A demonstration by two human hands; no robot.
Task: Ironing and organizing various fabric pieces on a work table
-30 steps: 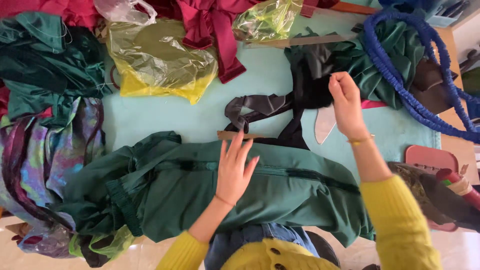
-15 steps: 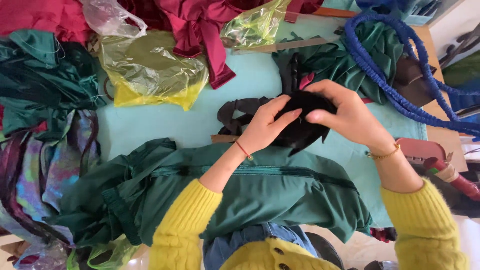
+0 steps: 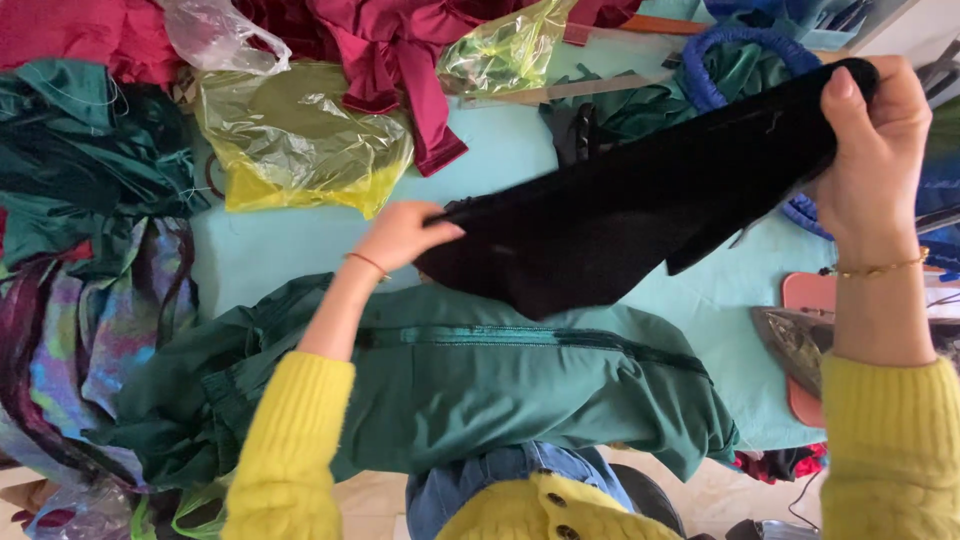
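- The left hand (image 3: 405, 235) pinches one end of a black cloth (image 3: 620, 225), fingers clenched on it above the middle of the desk (image 3: 270, 250).
- The right hand (image 3: 878, 150) grips the other end, fingers closed round the cloth, raised near the desk's far right corner.
- The black cloth hangs stretched between the two hands, off the desk, its lower edge just over a green garment (image 3: 500, 375).
- The green garment lies spread along the near edge, a seam running across it.
- A yellow plastic bag (image 3: 300, 150) lies toward the far left of the desk, with a maroon cloth (image 3: 400, 60) beside it at the far edge.
- A blue cord (image 3: 720, 60) loops at the far right.
- Dark green and patterned fabrics (image 3: 80, 300) pile up along the left edge.
- An iron (image 3: 800, 345) sits on a pink rest at the right edge.
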